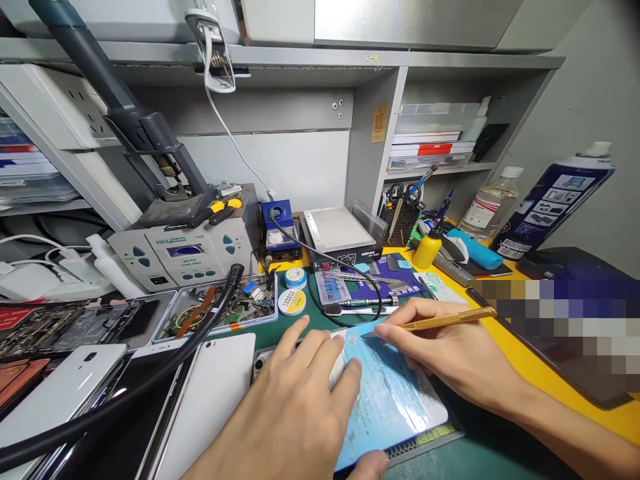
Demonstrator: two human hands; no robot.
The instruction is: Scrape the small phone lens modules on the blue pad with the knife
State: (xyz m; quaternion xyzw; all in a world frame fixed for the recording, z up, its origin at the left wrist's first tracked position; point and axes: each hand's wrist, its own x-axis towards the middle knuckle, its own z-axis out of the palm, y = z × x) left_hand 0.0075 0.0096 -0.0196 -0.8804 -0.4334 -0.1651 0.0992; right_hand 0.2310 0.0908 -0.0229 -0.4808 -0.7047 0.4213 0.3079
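I have the right hand [440,347] clamped on a slim gold tool [450,319], its tip at the far end of the blue panel [395,393]. On my remote feed, the left hand [300,400] lies over the panel's left side, fingers apart; the panel sits above the green mat [485,453].

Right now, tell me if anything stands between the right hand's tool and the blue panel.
Nothing visible: the right hand holds the tool, tip at the panel; the left hand lies left of the tip.
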